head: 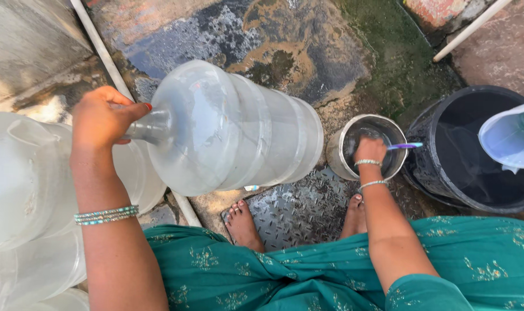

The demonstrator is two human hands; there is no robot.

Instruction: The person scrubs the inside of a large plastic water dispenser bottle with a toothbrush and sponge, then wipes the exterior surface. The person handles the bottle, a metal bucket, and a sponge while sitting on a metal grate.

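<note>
Head view: the left hand (103, 118) was clenched around the neck of a large clear water jug (233, 126), hiding the mouth. The jug lay tilted on its side above the wet floor (296, 52), long axis running left to right, base toward the small steel pail (338, 154). The right hand (370, 151) reached into that pail, gripping a purple-handled tool (405, 146) with its head hidden. The black bucket (440, 173) was cut off at the right edge.

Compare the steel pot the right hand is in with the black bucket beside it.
The steel pot is shiny metal and the smaller of the two; the black bucket is dark and far wider. The right hand reaches into the pot holding a purple-handled tool, while a pale plastic jug sits in the bucket. Both are round, open-topped and stand upright on the wet ground.
</note>
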